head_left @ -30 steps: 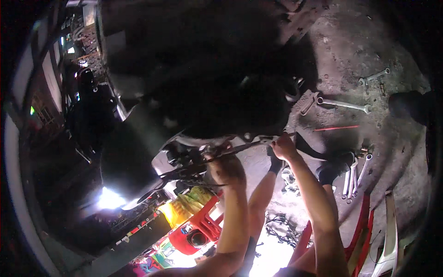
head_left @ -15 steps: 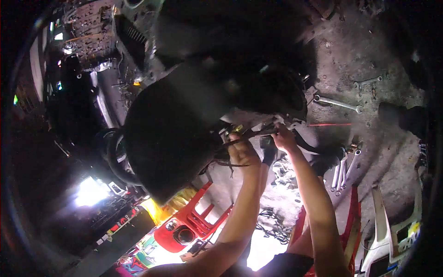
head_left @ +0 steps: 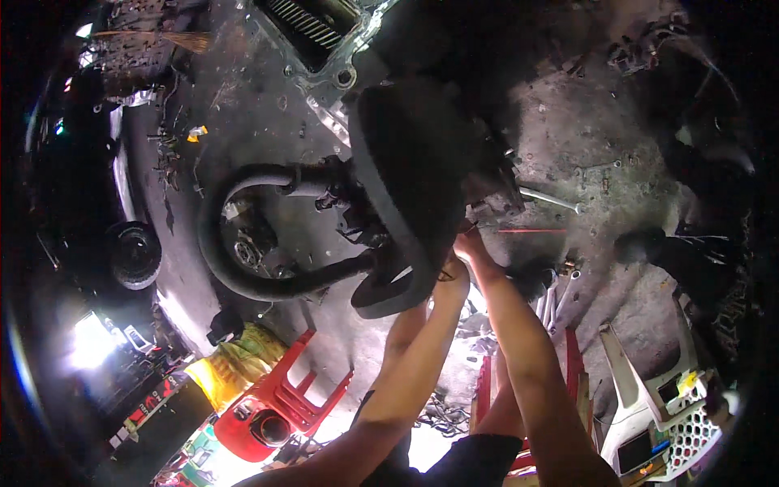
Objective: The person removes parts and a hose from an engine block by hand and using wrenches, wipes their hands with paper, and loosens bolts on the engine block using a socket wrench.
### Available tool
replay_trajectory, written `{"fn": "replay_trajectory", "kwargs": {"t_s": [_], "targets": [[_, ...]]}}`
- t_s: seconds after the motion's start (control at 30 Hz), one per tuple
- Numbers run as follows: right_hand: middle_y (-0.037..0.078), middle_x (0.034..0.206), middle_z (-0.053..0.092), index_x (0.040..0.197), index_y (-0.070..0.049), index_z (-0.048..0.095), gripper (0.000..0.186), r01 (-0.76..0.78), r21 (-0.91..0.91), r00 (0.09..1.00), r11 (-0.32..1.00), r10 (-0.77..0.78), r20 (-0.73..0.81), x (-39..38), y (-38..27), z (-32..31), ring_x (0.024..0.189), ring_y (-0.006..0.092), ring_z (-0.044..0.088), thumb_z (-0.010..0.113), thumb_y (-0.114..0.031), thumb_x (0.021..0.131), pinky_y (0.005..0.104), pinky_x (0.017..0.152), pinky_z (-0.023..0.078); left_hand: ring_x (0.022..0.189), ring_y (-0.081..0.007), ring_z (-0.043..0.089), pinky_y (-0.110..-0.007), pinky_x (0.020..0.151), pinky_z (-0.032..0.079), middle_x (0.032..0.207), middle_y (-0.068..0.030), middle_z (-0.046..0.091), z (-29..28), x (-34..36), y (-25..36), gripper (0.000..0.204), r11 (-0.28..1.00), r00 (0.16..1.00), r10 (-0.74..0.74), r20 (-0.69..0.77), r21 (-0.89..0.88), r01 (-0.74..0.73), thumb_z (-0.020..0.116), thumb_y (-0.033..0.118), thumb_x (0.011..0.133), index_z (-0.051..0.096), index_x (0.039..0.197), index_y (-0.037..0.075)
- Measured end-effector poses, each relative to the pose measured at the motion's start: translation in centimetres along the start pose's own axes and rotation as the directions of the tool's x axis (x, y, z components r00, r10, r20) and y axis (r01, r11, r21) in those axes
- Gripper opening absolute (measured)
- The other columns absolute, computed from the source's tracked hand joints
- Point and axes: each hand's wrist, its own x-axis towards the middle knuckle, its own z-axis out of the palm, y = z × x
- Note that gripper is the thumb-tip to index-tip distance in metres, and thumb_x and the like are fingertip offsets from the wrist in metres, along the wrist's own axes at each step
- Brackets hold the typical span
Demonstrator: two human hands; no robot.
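Observation:
A large dark part (head_left: 406,162) with a flat, rounded outline fills the centre, with a thick black curved tube (head_left: 217,242) at its left. My left hand (head_left: 449,273) is closed just beside and partly behind that part's lower right edge, with a thin dark strand across it; what it grips is hidden. My right hand (head_left: 469,242) is just above and right of it, fingers closed at the underside of the dark part, on something I cannot make out. My bare legs show below my forearms.
Wrenches (head_left: 552,195) and a red rod (head_left: 531,230) lie on the stained floor. A red plastic part (head_left: 243,426), a yellow bag (head_left: 215,375) and white panels (head_left: 621,365) lie below. A metal casing (head_left: 341,49) is at top, a wheel (head_left: 134,256) at left.
The view has shifted, showing the curved tube and metal casing more fully. The dark part now covers more of my hands, which sit further right in the picture, close together.

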Motion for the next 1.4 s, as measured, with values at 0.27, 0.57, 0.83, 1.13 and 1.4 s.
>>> {"fn": "replay_trajectory", "kwargs": {"t_s": [0.27, 0.57, 0.83, 1.13, 1.4], "targets": [[0.018, 0.091, 0.065, 0.097, -0.011, 0.064, 0.044, -0.267, 0.076, 0.956, 0.961, 0.274, -0.108, -3.1, -4.7, 1.5, 0.09, 0.0355, 0.061, 0.06, -0.051, 0.079, 0.0445, 0.078, 0.047, 0.09, -0.0415, 0.053, -0.045, 0.079, 0.043, 0.102, -0.0257, 0.056, -1.3, -0.4, -3.3, 0.025, 0.952, 0.996, 0.015, -0.09, 0.306, 0.013, 0.046, 0.01, 0.09, 0.053, 0.11, -0.003], [0.025, 0.094, 0.063, 0.099, 0.0, 0.062, 0.049, -0.378, -0.219, 0.926, 0.899, 0.367, -0.09, -17.9, -7.6, -14.5, 0.091, 0.043, 0.058, 0.062, -0.045, 0.08, 0.046, 0.078, 0.046, 0.092, -0.0312, 0.057, -0.038, 0.079, 0.044, 0.105, -0.0174, 0.059, -2.9, -1.6, -5.8, 0.032, 0.975, 0.934, 0.199, 0.296, 0.041, -0.22, 0.036, 0.025, 0.096, 0.054, 0.107, 0.001], [0.0, 0.062, 0.049, 0.119, -0.004, 0.049, 0.035, -0.315, 0.512, 0.944, 0.799, 0.319, 0.084, -33.9, -35.9, -19.7, 0.049, 0.0071, 0.043, 0.056, -0.016, 0.087, 0.0232, 0.045, 0.038, 0.089, -0.021, 0.06, -0.031, 0.074, 0.05, 0.106, -0.0102, 0.061, -4.2, -1.4, -5.8, 0.046, -0.442, 0.266, -0.338, 0.903, -0.402, 0.802, 0.033, 0.041, 0.096, 0.052, 0.117, 0.004], [0.0, 0.071, 0.051, 0.126, -0.005, 0.043, 0.042, -0.546, 0.704, 0.779, 0.455, 0.584, 0.228, -33.5, -44.1, -19.1, 0.046, 0.0053, 0.041, 0.051, -0.003, 0.085, 0.0194, 0.038, 0.032, 0.093, -0.0309, 0.058, -0.042, 0.08, 0.05, 0.101, -0.0183, 0.059, -4.2, 5.0, -2.9, 0.054, -0.786, 0.284, -0.074, 0.956, -0.231, 0.574, 0.047, 0.047, 0.088, 0.055, 0.109, -0.002], [0.015, 0.095, 0.059, 0.132, 0.003, 0.036, 0.051, -0.183, 0.969, 0.874, -0.168, 0.424, 0.239, -29.1, -50.6, -22.1, 0.051, 0.01, 0.045, 0.047, -0.001, 0.082, 0.0233, 0.039, 0.044, 0.083, -0.0279, 0.061, -0.038, 0.068, 0.052, 0.092, -0.0151, 0.061, -7.3, 6.2, -1.5, 0.046, -0.639, 0.155, -0.034, 0.987, -0.14, 0.756, 0.05, 0.047, 0.086, 0.057, 0.094, 0.002]]}}
